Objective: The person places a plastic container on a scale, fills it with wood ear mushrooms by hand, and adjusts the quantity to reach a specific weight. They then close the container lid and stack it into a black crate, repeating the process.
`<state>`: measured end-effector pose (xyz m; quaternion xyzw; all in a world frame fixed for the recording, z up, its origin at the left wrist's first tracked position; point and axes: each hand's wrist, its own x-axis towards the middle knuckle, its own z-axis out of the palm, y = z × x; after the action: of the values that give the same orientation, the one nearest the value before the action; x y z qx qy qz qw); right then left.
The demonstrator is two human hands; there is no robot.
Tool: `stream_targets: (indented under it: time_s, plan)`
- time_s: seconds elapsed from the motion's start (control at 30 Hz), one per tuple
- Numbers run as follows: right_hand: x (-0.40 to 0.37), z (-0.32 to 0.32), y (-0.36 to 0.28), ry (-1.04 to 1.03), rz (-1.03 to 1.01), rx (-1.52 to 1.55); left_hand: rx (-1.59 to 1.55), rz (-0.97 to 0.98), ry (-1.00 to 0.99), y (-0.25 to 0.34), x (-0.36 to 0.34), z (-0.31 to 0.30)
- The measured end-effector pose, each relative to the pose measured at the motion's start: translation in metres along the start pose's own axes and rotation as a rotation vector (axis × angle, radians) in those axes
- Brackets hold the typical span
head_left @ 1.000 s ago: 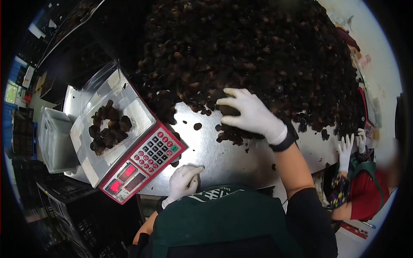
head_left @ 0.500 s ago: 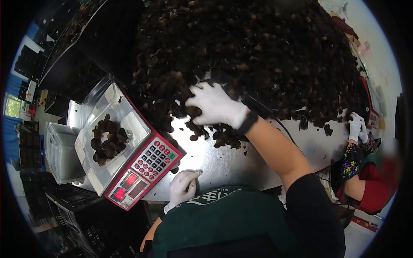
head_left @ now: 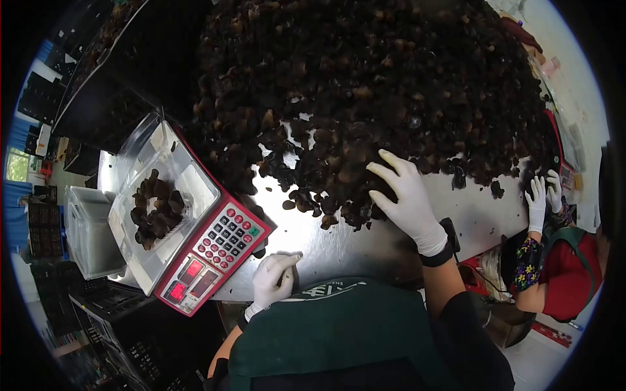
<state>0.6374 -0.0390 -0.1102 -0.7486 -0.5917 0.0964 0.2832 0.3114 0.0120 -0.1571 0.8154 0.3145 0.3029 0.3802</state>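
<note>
My right hand (head_left: 411,205), in a white glove with a black band at the wrist, is open with fingers spread at the near edge of a large heap of dark brown wood ear mushrooms (head_left: 365,98). Nothing shows in its grasp. My left hand (head_left: 274,281), also gloved in white, is curled closed by the table's near edge, and I see nothing in it. To its left stands a red digital scale (head_left: 218,244) with lit red digits. On the scale a clear plastic container (head_left: 186,218) holds a small ring of wood ear mushrooms (head_left: 156,215).
Stacked clear containers (head_left: 94,234) stand left of the scale. Black crates (head_left: 130,326) are below them. The steel table (head_left: 313,244) shows between the heap and my apron. At right, a co-worker's gloved hands (head_left: 538,199) are near another red scale (head_left: 566,176).
My right hand has drawn back from the heap, moving right and toward me, with its fingers spread. My left hand has barely moved.
</note>
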Motion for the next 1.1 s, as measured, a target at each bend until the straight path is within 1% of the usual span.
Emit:
stream_targets:
  time_s: [0.07,0.17,0.27,0.33,0.4,0.47,0.53,0.6,0.67,0.7,0.73,0.8,0.87,0.9,0.93,1.07,1.1]
  plan:
    - [-0.003,-0.002,-0.001,0.122,0.035,0.03,0.01,0.004,0.009,-0.001,0.0,0.0]
    - [-0.001,0.007,-0.001,0.307,0.146,0.068,0.005,0.007,0.01,-0.002,-0.002,0.001]
    - [0.007,0.006,0.002,0.191,0.012,-0.077,0.003,0.005,0.013,-0.003,-0.003,0.002]
    - [0.033,0.004,-0.004,0.328,-0.106,-0.096,0.01,0.008,0.011,-0.001,-0.001,0.001]
    - [0.066,-0.001,-0.016,0.294,-0.18,-0.177,0.014,0.01,0.015,-0.001,-0.001,0.001]
    - [0.106,0.015,-0.019,0.227,-0.215,-0.106,0.014,0.016,0.017,-0.001,-0.001,0.001]
    - [0.138,0.043,-0.013,0.1,-0.176,-0.212,0.009,0.026,0.022,-0.003,-0.001,0.002]
    - [0.163,0.064,-0.005,-0.078,-0.103,-0.265,-0.014,0.021,0.017,-0.002,-0.001,0.001]
    - [0.184,0.059,-0.004,-0.218,0.052,-0.239,-0.024,0.019,0.014,-0.002,0.0,0.001]
    - [0.187,0.046,-0.009,-0.242,0.081,-0.191,-0.023,0.016,0.012,-0.001,0.0,0.0]
    - [0.186,0.032,-0.015,-0.219,0.107,-0.157,-0.023,0.012,0.008,0.0,0.001,-0.001]
    - [0.174,0.012,-0.008,-0.093,0.078,0.08,-0.014,0.021,0.005,0.001,0.002,-0.002]
    - [0.147,-0.021,-0.005,-0.126,0.147,0.457,-0.02,0.023,0.007,0.0,0.0,-0.002]
    - [0.128,-0.043,-0.01,-0.119,0.198,0.51,-0.029,0.026,0.008,-0.001,-0.001,-0.001]
    - [0.104,-0.061,-0.012,-0.105,0.253,0.563,-0.04,0.033,0.003,-0.002,0.0,-0.001]
    - [-0.02,-0.096,0.027,0.031,0.4,0.959,-0.033,0.028,0.004,0.001,0.0,-0.001]
    - [-0.057,-0.101,0.036,0.091,0.456,0.983,0.008,0.035,0.007,0.0,-0.002,0.0]
